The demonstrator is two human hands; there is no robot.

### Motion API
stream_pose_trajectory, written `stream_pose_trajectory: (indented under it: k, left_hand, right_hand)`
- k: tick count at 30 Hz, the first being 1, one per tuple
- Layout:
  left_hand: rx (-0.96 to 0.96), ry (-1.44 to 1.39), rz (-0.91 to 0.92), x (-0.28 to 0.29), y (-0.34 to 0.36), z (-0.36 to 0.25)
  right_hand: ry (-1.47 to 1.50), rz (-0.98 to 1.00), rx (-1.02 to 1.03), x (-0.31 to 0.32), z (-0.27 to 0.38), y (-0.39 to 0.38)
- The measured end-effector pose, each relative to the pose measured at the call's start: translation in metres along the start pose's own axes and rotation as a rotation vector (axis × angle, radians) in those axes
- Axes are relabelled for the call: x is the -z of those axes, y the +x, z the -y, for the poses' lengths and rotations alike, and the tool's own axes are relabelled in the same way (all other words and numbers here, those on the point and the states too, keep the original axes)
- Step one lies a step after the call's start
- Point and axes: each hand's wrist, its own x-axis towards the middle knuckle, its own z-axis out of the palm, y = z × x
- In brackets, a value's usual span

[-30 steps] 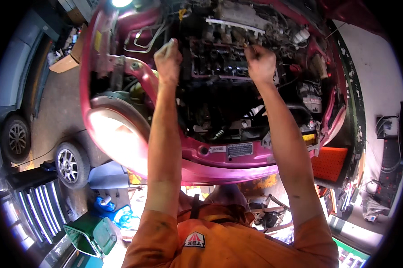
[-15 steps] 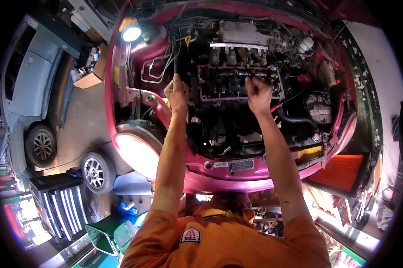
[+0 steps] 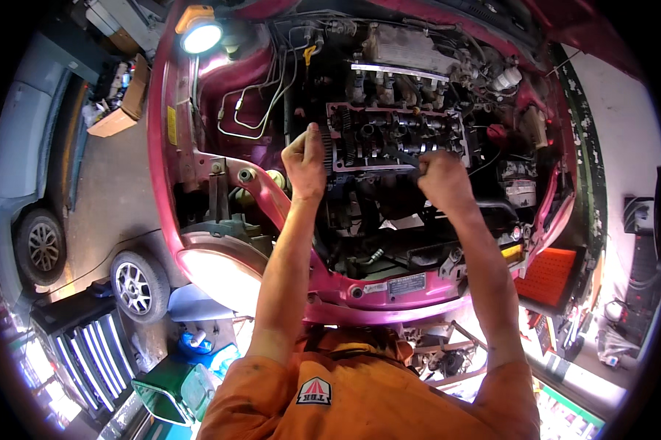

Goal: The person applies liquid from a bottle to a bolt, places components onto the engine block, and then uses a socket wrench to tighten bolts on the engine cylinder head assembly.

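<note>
The uncovered engine top (image 3: 396,170), with its camshafts (image 3: 411,121) showing, lies in front of me inside the car's engine bay. At its left end my left hand (image 3: 306,165) is closed, thumb side up, against a toothed dark part (image 3: 327,147); whether the fingers grip that part or something else is hidden. My right hand (image 3: 447,182) is closed at the engine's front edge, round a dark slim tool (image 3: 402,156) that points left across the near camshaft. The tool's kind is too dark to tell.
A bright work lamp (image 3: 200,35) sits at the bay's left rim. Metal pipes (image 3: 242,117) run left of the engine. The pink front panel (image 3: 367,293) lies under my forearms. Around the car are a loose wheel (image 3: 140,286), a green bin (image 3: 170,389) and a red-orange panel (image 3: 549,275).
My right hand has come back toward me and slightly right, and the dark tool now shows. My left hand has shifted right, to the engine's left end. The view has also shifted.
</note>
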Motion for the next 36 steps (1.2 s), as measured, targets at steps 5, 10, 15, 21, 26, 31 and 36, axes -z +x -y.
stream_pose_trajectory:
  k: [5,10,15,21,26,31,36]
  left_hand:
    - [0.036,-0.012,-0.005,-0.013,-0.002,-0.003]
    - [0.011,-0.072,-0.084,-0.001,0.006,0.005]
    - [-0.093,-0.267,-0.189,0.017,0.037,-0.038]
    - [0.304,-0.301,-0.204,0.017,0.101,-0.028]
    - [0.310,-0.099,-0.176,0.003,0.115,-0.014]
    - [0.329,-0.124,-0.155,0.001,0.123,-0.003]
    - [0.398,-0.202,-0.150,0.004,0.129,-0.001]
  right_hand:
    - [0.018,0.008,-0.064,0.004,-0.005,-0.001]
    - [-0.009,-0.063,0.008,0.002,0.007,0.001]
    - [0.127,-0.084,-0.027,-0.001,-0.032,0.008]
    - [0.100,-0.102,0.045,0.006,-0.026,0.002]
    - [0.272,0.031,-0.096,0.017,-0.012,0.002]
    - [0.151,-0.041,-0.018,0.013,-0.018,0.002]
    - [0.142,0.004,-0.093,0.013,-0.022,0.006]
